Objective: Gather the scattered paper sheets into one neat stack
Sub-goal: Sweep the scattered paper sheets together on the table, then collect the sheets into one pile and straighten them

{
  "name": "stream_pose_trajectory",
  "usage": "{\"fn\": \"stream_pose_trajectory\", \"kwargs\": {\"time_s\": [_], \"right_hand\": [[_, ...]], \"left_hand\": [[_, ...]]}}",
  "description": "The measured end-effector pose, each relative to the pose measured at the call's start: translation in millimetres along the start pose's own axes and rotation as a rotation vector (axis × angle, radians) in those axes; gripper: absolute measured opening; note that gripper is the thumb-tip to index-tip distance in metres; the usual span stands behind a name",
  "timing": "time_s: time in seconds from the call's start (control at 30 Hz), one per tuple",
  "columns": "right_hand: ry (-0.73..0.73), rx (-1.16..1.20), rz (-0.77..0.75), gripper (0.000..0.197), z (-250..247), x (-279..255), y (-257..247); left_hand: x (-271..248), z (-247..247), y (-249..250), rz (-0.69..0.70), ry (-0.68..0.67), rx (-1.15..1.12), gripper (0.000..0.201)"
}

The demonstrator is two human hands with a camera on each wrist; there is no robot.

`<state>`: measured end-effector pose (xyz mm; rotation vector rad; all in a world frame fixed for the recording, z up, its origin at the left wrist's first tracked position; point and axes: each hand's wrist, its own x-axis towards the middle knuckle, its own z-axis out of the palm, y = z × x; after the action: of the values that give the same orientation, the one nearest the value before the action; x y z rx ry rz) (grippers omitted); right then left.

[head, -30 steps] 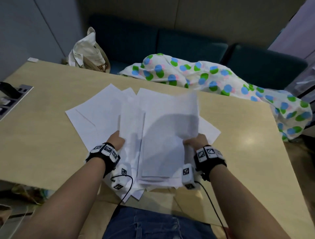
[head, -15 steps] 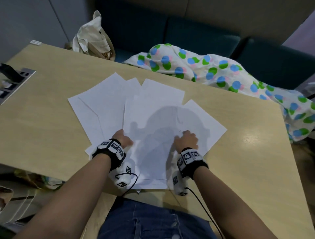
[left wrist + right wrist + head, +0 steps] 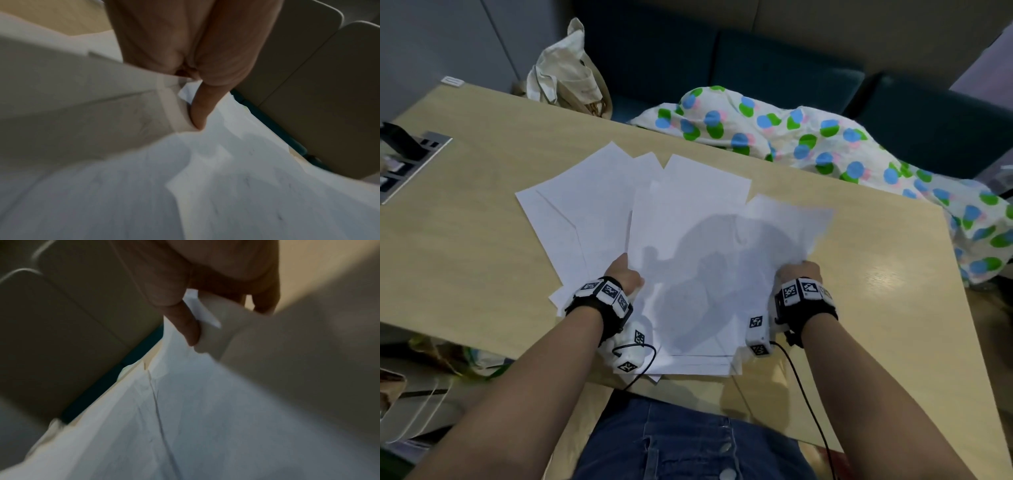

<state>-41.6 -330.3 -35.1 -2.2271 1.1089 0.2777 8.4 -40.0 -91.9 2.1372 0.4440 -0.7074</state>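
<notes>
Paper: white printed sheets fanned across the light wooden tabletop, overlapping, nearest edges overhanging its near edge. Your left hand pinches the left edge of the middle sheets, thumb over paper. Your right hand grips the lifted, curling right-hand sheet, fingers curled round its edge. Beyond the tabletop's far edge: a polka-dot cloth and a cream canvas bag.

head overhead, wrists close, sharing sheets
</notes>
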Motion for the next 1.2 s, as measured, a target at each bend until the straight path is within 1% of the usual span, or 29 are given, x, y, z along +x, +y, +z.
{"fn": "stream_pose_trajectory", "kwargs": {"time_s": [0.07,0.1,0.23,0.33,0.37,0.47,0.57,0.63,0.67,0.73,0.83,0.9,1.0,1.07,1.1,1.17,1.2], "right_hand": [[0.155,0.055,0.017,0.023,-15.1,-1.3,-13.7],[0.191,-0.007,-0.02,0.024,-23.2,1.0,-20.9],[0.338,-0.187,-0.235,0.028,-51.8,-1.4,-55.7],[0.45,-0.315,-0.404,0.035,-62.4,-7.2,-90.1],[0.496,-0.341,-0.481,0.035,-63.2,-10.4,-102.9],[0.639,-0.304,-0.692,0.035,-60.4,-23.4,-136.7],[0.678,-0.161,-0.784,0.033,-56.7,-38.8,-167.6],[0.649,-0.016,-0.777,0.028,-52.8,-45.0,-186.8],[0.611,0.051,-0.75,0.026,-48.5,-44.3,-194.8],[0.474,0.092,-0.658,0.023,-33.7,-37.5,-205.0],[0.196,0.047,-0.552,0.03,8.1,-19.1,-199.4],[0.059,-0.029,-0.547,0.028,41.1,-5.4,-191.9],[-0.115,-0.254,-0.573,0.027,85.6,11.1,-192.9],[-0.177,-0.363,-0.556,0.029,109.3,20.6,-195.3],[-0.192,-0.374,-0.524,0.031,119.1,23.7,-195.2],[-0.185,-0.362,-0.463,0.035,136.2,29.1,-194.0],[-0.177,-0.391,-0.447,0.044,141.4,29.3,-194.2]], "left_hand": [[-3.9,-2.5,-1.6,0.043,0.013,-0.049,0.048],[-4.6,-4.9,-3.3,0.064,0.032,-0.08,0.046],[-13.0,-29.6,-8.6,0.089,0.139,-0.25,0.049],[-12.7,-61.8,-12.9,0.103,0.214,-0.268,0.05],[-10.8,-73.6,-15.3,0.097,0.237,-0.265,0.05],[-4.1,-106.2,-28.8,0.07,0.291,-0.269,0.047],[0.9,-133.0,-47.5,0.031,0.373,-0.297,0.047],[3.7,-146.8,-58.7,-0.014,0.442,-0.313,0.046],[6.6,-152.8,-64.6,-0.044,0.477,-0.311,0.047],[16.7,-162.1,-76.3,-0.068,0.496,-0.308,0.049],[36.8,-172.2,-92.3,-0.099,0.456,-0.283,0.051],[52.3,-175.8,-105.0,-0.117,0.441,-0.284,0.048],[63.5,-177.4,-114.9,-0.13,0.408,-0.259,0.045],[61.8,-177.9,-112.4,-0.128,0.386,-0.252,0.04],[60.6,-178.6,-109.8,-0.132,0.375,-0.26,0.04],[62.4,-181.4,-106.1,-0.133,0.351,-0.265,0.041],[63.2,-183.1,-105.0,-0.12,0.334,-0.266,0.041]]}}
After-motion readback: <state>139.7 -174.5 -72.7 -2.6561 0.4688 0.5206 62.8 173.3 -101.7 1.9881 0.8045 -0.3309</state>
